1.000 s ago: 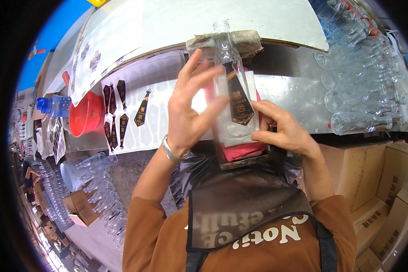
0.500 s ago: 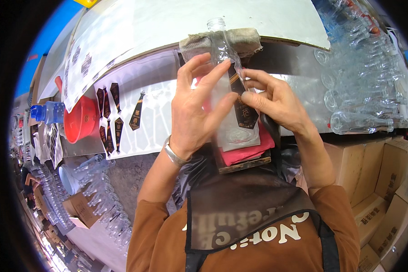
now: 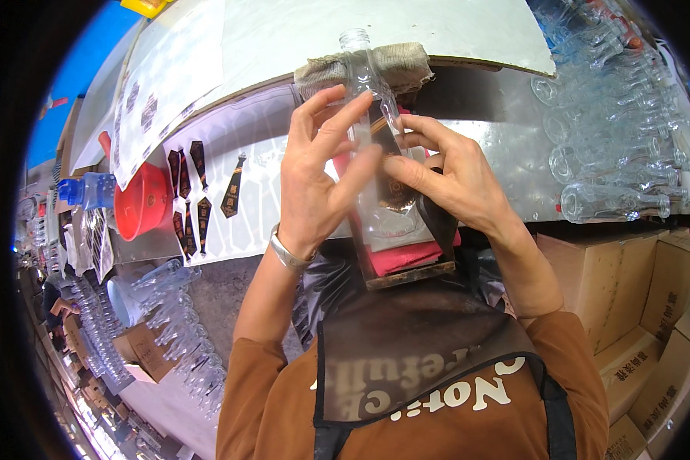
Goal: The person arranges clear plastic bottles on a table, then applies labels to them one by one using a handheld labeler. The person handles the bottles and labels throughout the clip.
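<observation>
Clear glass bottle (image 3: pixel 376 146) now sits clamped in the left hand (image 3: pixel 314 184) while the right hand (image 3: pixel 452 180), shifted inward, presses the dark label (image 3: pixel 395 184) flat.

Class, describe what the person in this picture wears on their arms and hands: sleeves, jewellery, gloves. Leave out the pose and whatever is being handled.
Both hands are bare, with no gloves. The left hand has a silver metal bracelet at the wrist. The right hand shows no ring, watch or band. The forearms are uncovered; rust-brown sleeves are pushed up toward the elbows. A dark apron with pale lettering hangs over the chest.
</observation>
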Demonstrator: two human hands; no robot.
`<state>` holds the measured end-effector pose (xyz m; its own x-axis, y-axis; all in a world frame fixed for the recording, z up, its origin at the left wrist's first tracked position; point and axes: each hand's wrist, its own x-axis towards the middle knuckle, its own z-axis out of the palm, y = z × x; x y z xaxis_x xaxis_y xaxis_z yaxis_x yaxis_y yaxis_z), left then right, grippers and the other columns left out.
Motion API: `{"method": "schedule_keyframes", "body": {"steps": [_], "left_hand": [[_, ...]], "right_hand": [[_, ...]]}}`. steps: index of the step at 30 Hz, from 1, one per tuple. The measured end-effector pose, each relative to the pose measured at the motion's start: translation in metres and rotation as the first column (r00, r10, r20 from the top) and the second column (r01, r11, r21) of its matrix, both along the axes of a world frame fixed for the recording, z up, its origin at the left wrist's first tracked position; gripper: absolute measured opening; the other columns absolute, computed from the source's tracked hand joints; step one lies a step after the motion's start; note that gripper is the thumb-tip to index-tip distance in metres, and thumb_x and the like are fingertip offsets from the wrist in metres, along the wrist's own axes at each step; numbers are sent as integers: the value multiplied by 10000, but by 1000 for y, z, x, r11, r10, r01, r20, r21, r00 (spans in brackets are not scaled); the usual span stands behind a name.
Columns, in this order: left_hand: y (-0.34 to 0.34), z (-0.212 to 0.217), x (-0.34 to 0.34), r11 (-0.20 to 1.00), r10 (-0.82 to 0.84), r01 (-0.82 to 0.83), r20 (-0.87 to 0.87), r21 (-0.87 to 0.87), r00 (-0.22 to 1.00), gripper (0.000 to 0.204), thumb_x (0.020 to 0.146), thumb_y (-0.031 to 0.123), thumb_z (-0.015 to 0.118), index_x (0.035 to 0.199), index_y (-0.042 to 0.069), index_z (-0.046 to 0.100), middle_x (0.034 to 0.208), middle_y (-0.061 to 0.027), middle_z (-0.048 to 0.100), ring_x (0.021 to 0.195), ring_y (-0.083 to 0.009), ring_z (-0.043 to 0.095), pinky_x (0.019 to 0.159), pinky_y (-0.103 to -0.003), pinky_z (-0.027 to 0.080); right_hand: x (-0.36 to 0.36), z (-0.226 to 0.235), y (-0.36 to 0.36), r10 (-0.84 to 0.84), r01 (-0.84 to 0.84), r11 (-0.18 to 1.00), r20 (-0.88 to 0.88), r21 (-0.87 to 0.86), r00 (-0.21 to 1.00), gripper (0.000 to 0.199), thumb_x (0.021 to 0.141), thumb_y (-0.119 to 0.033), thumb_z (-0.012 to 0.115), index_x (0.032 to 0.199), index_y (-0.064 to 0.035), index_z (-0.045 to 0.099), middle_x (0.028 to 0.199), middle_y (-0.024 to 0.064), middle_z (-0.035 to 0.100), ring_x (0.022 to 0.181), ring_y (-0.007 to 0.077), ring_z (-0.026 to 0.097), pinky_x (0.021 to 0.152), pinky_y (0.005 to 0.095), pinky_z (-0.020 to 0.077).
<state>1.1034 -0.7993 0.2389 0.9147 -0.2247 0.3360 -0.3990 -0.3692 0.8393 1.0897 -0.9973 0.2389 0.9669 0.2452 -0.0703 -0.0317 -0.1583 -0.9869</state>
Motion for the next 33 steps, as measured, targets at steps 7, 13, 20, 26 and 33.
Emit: {"method": "schedule_keyframes", "body": {"steps": [7,13,20,26,33], "left_hand": [[2,0,-10,990,19,-31,-88,-135,996,566,894,69,689,1438,58,530,1447,-190,473,1234,-278,568,900,-368,571],[14,-30,-71,949,-131,26,-317,-314,940,908,838,156,753,1560,-39,239,1529,-221,395,1409,-298,414,1146,-436,356],[2,-40,-96,980,-67,94,-155,174,986,1134,712,216,884,1535,-107,174,1520,-339,353,1418,-450,381,1166,-438,333],[-4,-45,-91,972,-60,90,-138,219,989,1158,691,208,880,1524,-135,152,1481,-383,368,1366,-478,431,1127,-452,377],[-4,-37,-85,969,-90,116,-122,218,988,1118,703,233,874,1521,-115,196,1462,-381,399,1354,-462,455,1110,-450,396]], "right_hand": [[-5,-12,-5,64,-45,983,-97,181,993,543,977,-258,667,1368,84,512,1194,148,667,942,151,678,783,275,547],[-32,-20,-22,89,-73,992,-154,107,984,530,976,-279,637,1362,73,543,1223,160,685,1007,161,666,906,304,514],[-55,-35,-16,-3,5,998,-30,55,1000,528,941,-253,681,1347,65,566,1188,182,701,1068,179,653,959,314,489],[-61,-36,-11,-82,85,992,-37,96,996,543,944,-267,693,1354,65,563,1136,157,712,1051,155,650,937,293,495],[-58,-35,-12,-82,85,990,-32,110,996,553,955,-271,693,1373,61,550,1100,117,704,949,128,641,858,271,503]]}}
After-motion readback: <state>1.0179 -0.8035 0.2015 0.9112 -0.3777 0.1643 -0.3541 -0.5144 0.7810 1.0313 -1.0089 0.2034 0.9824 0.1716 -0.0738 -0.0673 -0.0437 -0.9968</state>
